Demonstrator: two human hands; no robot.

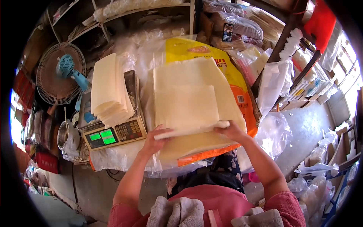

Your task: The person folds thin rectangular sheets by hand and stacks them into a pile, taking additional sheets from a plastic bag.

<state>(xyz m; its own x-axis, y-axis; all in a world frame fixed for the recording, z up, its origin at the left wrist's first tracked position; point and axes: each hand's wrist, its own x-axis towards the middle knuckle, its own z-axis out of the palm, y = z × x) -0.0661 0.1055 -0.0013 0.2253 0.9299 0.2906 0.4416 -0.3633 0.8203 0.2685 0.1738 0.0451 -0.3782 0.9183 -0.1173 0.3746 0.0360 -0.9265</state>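
A thin cream-coloured sheet [185, 104] lies in front of me, its near edge curled into a narrow roll [189, 130]. My left hand [155, 138] is closed around the left end of this roll. At the right end, my right hand [231, 130] grips it with fingers bent. Larger cream sheets [181, 73] are spread underneath, over a yellow and orange printed bag [238, 81]. To the left, a folded stack of similar sheets [109, 87] rests on a digital scale [89, 136] with lit green displays.
A fan [62, 73] with a blue motor stands at the left. Clear plastic sheeting [145, 162] covers the work surface. Bagged goods [242, 24] and a phone [227, 32] are at the back. A white rack [310, 87] and plastic bags [317, 193] stand at the right.
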